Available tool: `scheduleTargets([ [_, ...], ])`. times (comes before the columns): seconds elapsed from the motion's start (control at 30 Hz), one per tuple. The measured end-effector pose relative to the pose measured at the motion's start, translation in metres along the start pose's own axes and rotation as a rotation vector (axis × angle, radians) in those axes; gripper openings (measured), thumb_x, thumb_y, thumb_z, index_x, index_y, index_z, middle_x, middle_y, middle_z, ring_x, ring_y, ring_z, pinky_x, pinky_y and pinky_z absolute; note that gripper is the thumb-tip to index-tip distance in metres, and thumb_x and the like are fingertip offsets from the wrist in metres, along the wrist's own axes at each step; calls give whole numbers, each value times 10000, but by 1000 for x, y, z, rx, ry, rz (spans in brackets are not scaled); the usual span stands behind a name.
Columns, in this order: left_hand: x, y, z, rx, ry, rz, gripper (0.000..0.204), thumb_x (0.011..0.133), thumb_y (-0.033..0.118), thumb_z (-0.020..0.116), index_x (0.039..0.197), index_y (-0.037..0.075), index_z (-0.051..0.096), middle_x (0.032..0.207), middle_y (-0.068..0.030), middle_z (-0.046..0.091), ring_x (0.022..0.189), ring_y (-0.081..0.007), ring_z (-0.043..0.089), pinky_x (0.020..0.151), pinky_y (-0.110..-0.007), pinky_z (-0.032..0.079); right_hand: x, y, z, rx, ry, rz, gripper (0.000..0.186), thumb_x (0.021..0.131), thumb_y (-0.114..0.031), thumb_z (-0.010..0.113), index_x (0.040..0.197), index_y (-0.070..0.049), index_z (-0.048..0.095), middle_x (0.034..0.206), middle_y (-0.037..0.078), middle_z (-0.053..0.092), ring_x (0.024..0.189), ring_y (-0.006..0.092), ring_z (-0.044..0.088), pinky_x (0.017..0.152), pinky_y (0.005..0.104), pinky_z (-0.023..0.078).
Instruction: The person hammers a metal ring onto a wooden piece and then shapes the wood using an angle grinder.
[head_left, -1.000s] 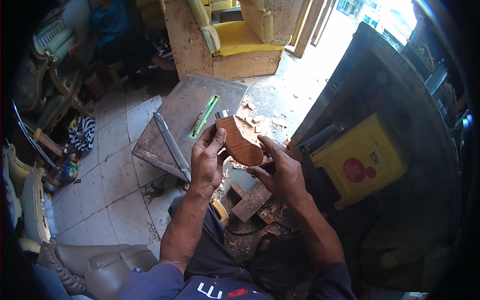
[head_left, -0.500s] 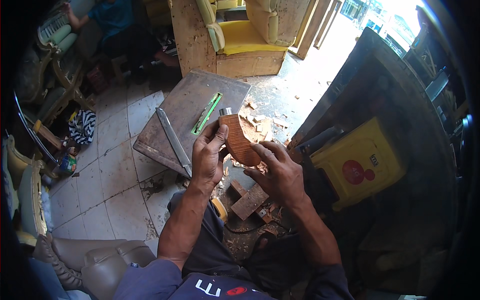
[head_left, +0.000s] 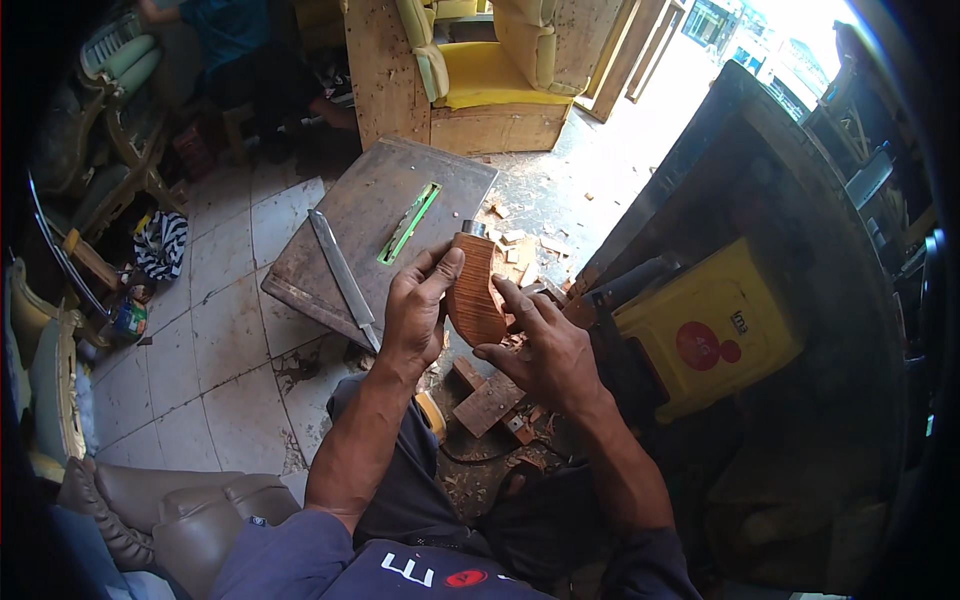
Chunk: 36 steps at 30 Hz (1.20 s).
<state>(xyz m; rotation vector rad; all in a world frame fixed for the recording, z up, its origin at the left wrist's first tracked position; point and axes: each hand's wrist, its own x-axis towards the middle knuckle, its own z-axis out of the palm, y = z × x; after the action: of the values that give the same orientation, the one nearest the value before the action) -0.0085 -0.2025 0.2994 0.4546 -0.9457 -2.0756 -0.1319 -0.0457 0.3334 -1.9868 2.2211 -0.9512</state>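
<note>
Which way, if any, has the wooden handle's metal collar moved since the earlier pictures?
Yes: on the wooden handle, the metal collar has shifted rightward, farther from the green-edged strip on the board, as the handle turned more upright in view.

A brown tabletop (head_left: 368, 190) bears a long flat metal tool (head_left: 341, 270) and a green-edged strip (head_left: 413, 226).

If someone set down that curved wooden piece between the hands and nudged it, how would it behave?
The wooden piece would probably stay stiff, looking thick and solid. Its rounded lower end might make it rock if stood upright. The shiny metal collar on top may feel slippery.
</note>
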Motion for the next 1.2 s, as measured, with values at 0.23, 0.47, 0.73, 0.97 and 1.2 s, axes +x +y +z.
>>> scheduleTargets([
  [0.23,-4,-4,9,13,-55,-63,348,1025,186,694,1272,-56,658,1103,-112,726,934,-144,717,814,-266,620,-1,4,5,179,33,86,997,826,-414,860,1621,-102,345,1079,109,732,860,260,753,707,385,619],
  [0.47,-1,-6,1,74,-77,-72,395,1024,228,696,1300,-49,643,1101,-115,733,923,-149,727,811,-289,623,-1,4,3,127,67,-74,588,860,-371,843,1356,-114,658,942,91,727,723,242,722,614,380,582],
  [0.73,-2,-3,2,30,-38,-49,354,1028,200,690,1282,-43,650,1110,-106,728,936,-137,713,830,-271,607,0,5,-2,188,182,-26,296,929,-264,787,1136,-58,740,862,110,719,670,254,718,597,373,572],
  [0.97,-5,0,2,48,-34,-2,371,1009,165,717,1311,-37,640,1185,-99,717,1051,-147,684,954,-283,551,3,20,-17,223,253,15,235,967,-205,741,1127,-33,739,888,156,737,736,280,740,656,382,574],
  [1.2,-6,0,1,106,-48,6,413,997,153,728,1352,-31,622,1219,-96,712,1096,-158,670,995,-299,524,2,26,-14,247,243,-22,234,982,-219,720,1117,-30,744,900,181,741,775,327,740,696,407,577],
])
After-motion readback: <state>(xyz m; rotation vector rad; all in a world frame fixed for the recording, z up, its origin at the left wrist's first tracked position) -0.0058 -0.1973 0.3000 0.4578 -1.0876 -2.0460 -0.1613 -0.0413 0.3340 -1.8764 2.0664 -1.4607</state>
